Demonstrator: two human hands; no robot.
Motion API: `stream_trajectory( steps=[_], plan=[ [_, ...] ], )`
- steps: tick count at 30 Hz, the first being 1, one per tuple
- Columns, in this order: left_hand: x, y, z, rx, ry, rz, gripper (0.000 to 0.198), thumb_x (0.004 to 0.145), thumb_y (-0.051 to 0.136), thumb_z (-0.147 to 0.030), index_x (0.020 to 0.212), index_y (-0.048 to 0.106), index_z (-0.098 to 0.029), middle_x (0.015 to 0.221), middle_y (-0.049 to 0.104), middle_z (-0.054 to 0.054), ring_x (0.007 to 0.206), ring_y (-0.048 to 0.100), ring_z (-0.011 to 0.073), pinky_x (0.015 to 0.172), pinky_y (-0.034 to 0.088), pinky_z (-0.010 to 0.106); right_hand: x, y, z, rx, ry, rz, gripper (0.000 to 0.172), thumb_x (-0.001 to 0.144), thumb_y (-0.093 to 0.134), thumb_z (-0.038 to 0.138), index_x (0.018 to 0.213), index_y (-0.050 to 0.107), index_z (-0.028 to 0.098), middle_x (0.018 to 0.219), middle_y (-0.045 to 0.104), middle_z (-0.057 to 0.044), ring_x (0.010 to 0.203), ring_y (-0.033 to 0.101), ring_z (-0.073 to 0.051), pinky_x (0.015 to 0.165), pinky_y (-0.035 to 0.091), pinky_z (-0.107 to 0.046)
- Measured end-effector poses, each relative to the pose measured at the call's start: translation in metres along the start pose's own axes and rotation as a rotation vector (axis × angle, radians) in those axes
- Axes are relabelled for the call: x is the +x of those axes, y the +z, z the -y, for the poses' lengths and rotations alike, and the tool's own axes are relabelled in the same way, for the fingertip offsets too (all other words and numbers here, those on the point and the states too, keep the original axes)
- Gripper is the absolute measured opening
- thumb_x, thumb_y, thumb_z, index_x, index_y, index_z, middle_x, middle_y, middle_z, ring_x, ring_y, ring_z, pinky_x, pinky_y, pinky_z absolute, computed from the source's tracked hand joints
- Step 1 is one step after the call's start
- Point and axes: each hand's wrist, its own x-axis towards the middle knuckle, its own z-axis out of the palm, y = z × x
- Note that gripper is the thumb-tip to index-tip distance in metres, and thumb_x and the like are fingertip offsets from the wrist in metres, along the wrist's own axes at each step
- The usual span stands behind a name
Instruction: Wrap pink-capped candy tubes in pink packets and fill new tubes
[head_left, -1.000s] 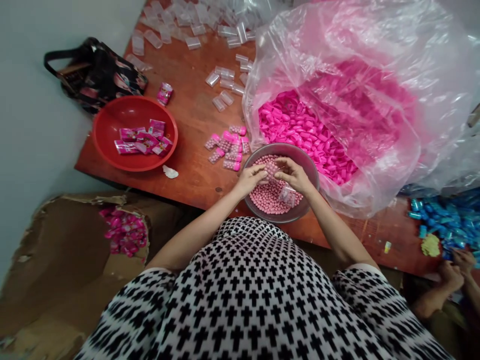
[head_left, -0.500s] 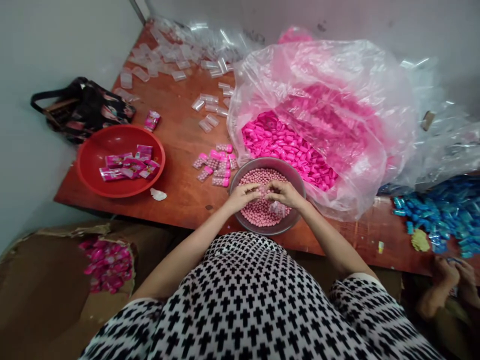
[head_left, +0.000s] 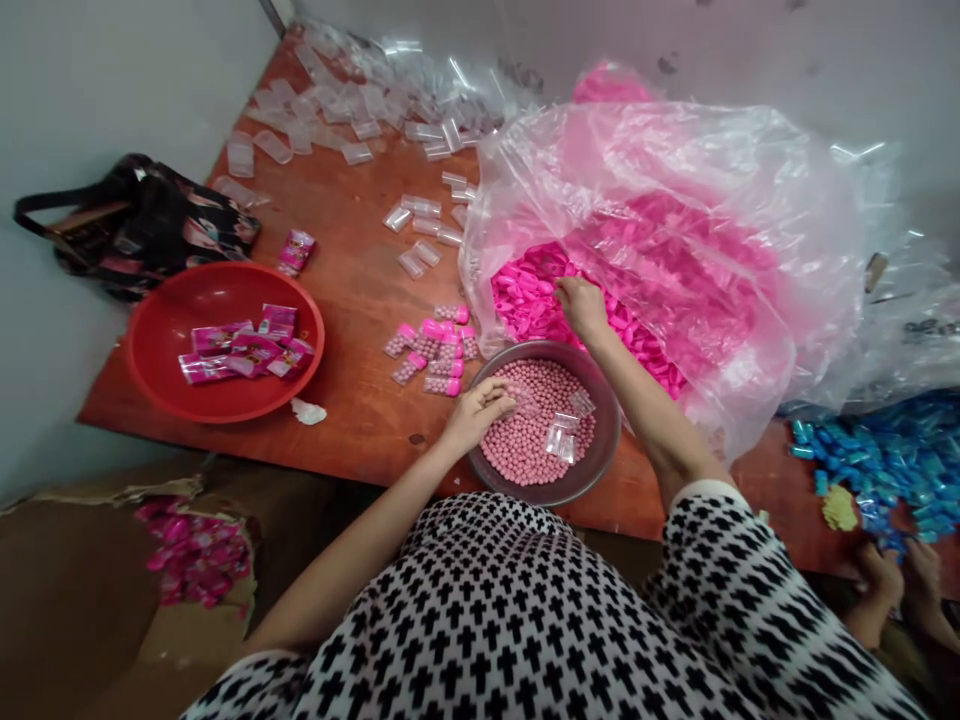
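A grey bowl (head_left: 609, 440) of pink beads (head_left: 517, 450) stands at the table's front edge, with several clear tubes (head_left: 562, 438) lying on the beads. Over its left rim, my left hand (head_left: 477, 410) pinches a clear tube (head_left: 522, 398). My right hand (head_left: 582, 304) reaches into the pink caps (head_left: 525, 295) at the mouth of a large plastic bag (head_left: 810, 200); its fingertips are closed, and whether a cap is between them is too small to tell. Left of the bowl lie several bead-filled tubes with pink caps (head_left: 444, 366).
At left are a red basin (head_left: 157, 345) with pink packets, a black handbag (head_left: 150, 220) and a cardboard box (head_left: 75, 580). Clear tubes (head_left: 360, 110) cover the back. At right lie blue packets (head_left: 900, 460); another person's hands (head_left: 896, 580) are below them.
My right hand has left the bowl and moved up to the pink caps. My left hand stays over the bowl's left side with the clear tube. The whole view has shifted slightly.
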Motion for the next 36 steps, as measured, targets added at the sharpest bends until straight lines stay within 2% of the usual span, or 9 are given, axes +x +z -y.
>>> stream_trajectory(
  steps=[5, 11, 16, 19, 21, 24, 28, 31, 36],
  plan=[
    [0.008, -0.002, -0.008, -0.058, 0.009, -0.058, 0.042, 0.067, 0.075, -0.039, 0.100, 0.065, -0.015, 0.088, 0.070, 0.003, 0.077, 0.066, 0.0132, 0.077, 0.057, 0.030, 0.059, 0.020, 0.011, -0.253, 0.068, -0.002, 0.039, 0.091, 0.030, 0.009, 0.113, 0.062, 0.007, 0.115, 0.059, -0.024, 0.105, 0.057, -0.033, 0.080, 0.047, -0.046],
    [0.014, -0.008, -0.015, -0.048, 0.040, -0.112, 0.044, 0.068, 0.074, -0.044, 0.101, 0.069, -0.015, 0.096, 0.073, 0.007, 0.084, 0.068, 0.0177, 0.079, 0.057, 0.033, 0.060, 0.018, -0.003, -0.261, 0.030, -0.090, 0.035, 0.093, 0.038, 0.027, 0.108, 0.065, 0.012, 0.117, 0.060, -0.020, 0.106, 0.056, -0.035, 0.080, 0.048, -0.046],
    [0.020, -0.008, -0.017, -0.050, 0.102, -0.156, 0.045, 0.070, 0.071, -0.048, 0.101, 0.069, -0.015, 0.101, 0.073, 0.009, 0.088, 0.068, 0.0197, 0.080, 0.057, 0.034, 0.027, 0.002, -0.019, 0.011, -0.124, -0.234, 0.031, 0.092, 0.044, 0.035, 0.109, 0.064, 0.018, 0.121, 0.062, -0.013, 0.112, 0.057, -0.026, 0.094, 0.045, -0.041],
    [0.022, -0.003, -0.019, -0.026, 0.134, -0.152, 0.045, 0.071, 0.070, -0.049, 0.102, 0.069, -0.016, 0.103, 0.073, 0.009, 0.091, 0.068, 0.0212, 0.081, 0.057, 0.035, -0.001, -0.009, -0.021, 0.227, -0.103, -0.288, 0.027, 0.088, 0.050, 0.038, 0.098, 0.065, 0.018, 0.111, 0.067, -0.012, 0.104, 0.062, -0.024, 0.092, 0.047, -0.040],
    [0.022, 0.002, -0.020, 0.002, 0.145, -0.135, 0.045, 0.074, 0.068, -0.048, 0.104, 0.068, -0.016, 0.104, 0.072, 0.009, 0.093, 0.068, 0.0215, 0.080, 0.056, 0.035, -0.024, -0.019, -0.015, 0.425, -0.098, -0.234, 0.027, 0.086, 0.053, 0.041, 0.095, 0.064, 0.018, 0.098, 0.070, -0.009, 0.090, 0.065, -0.022, 0.082, 0.051, -0.036],
    [0.020, 0.007, -0.022, 0.111, 0.199, -0.124, 0.042, 0.078, 0.063, -0.046, 0.108, 0.068, -0.016, 0.106, 0.072, 0.009, 0.096, 0.067, 0.0217, 0.085, 0.054, 0.035, -0.065, -0.036, 0.005, 0.637, -0.178, -0.009, 0.028, 0.086, 0.054, 0.044, 0.096, 0.062, 0.019, 0.078, 0.067, -0.002, 0.068, 0.062, -0.016, 0.067, 0.050, -0.029],
    [0.014, 0.013, -0.025, 0.413, 0.360, -0.122, 0.033, 0.082, 0.060, -0.040, 0.106, 0.070, -0.019, 0.108, 0.071, 0.005, 0.102, 0.065, 0.0206, 0.095, 0.047, 0.035, -0.114, -0.045, 0.032, 0.559, -0.333, 0.135, 0.027, 0.091, 0.048, 0.041, 0.106, 0.059, 0.021, 0.094, 0.068, -0.005, 0.082, 0.063, -0.017, 0.077, 0.050, -0.030],
    [0.008, 0.016, -0.026, 0.544, 0.431, -0.095, 0.029, 0.083, 0.061, -0.036, 0.105, 0.071, -0.021, 0.106, 0.072, 0.004, 0.098, 0.065, 0.0199, 0.093, 0.047, 0.034, -0.134, -0.040, 0.040, 0.413, -0.396, 0.104, 0.028, 0.093, 0.043, 0.037, 0.112, 0.056, 0.021, 0.106, 0.067, -0.009, 0.096, 0.062, -0.020, 0.084, 0.048, -0.034],
    [-0.001, 0.019, -0.021, 0.575, 0.469, -0.082, 0.026, 0.084, 0.060, -0.035, 0.101, 0.073, -0.022, 0.104, 0.073, 0.005, 0.095, 0.066, 0.0192, 0.090, 0.048, 0.032, -0.151, -0.031, 0.038, 0.272, -0.448, 0.075, 0.027, 0.096, 0.037, 0.038, 0.108, 0.054, 0.020, 0.099, 0.065, -0.011, 0.092, 0.062, -0.022, 0.078, 0.049, -0.033]
  ],
)
